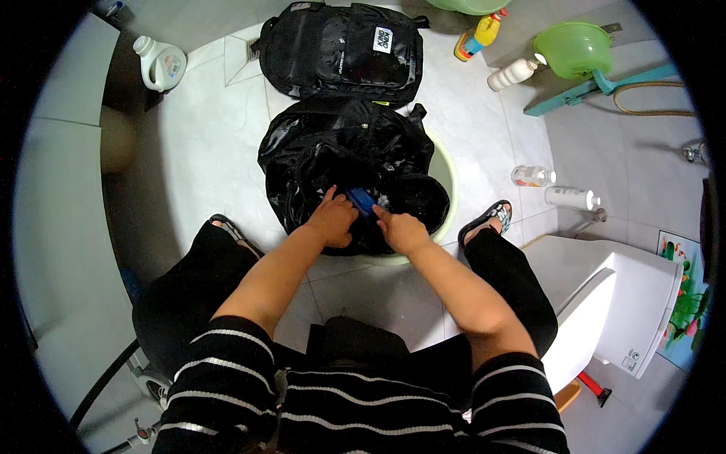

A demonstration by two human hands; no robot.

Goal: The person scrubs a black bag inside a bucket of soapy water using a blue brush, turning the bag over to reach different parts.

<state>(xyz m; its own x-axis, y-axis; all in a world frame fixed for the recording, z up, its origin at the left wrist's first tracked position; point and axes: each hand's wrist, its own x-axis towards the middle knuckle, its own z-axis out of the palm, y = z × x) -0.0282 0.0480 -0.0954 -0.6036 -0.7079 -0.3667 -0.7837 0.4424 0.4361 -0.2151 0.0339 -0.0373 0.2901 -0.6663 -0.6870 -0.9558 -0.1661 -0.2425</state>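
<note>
A wet black backpack (325,140) lies bunched over a pale green basin (451,178), hiding most of the basin. My right hand (403,230) is closed on a blue scrubbing brush (361,200), which rests against the bag's fabric; its bristles are hidden. Just left of the brush, my left hand (331,218) grips the backpack's cloth, its index finger stretched out along the bag. Whitish foam shows on the fabric near the brush. Beyond it, a second black backpack (344,60) with a white patch lies on the tiles.
A white jug (160,63) stands at the far left. At the far right are a yellow bottle (481,35), a white bottle (514,73) and a green basin (572,50). Two bottles (533,176) lie by the right wall, near the white toilet (605,303). My feet flank the backpack.
</note>
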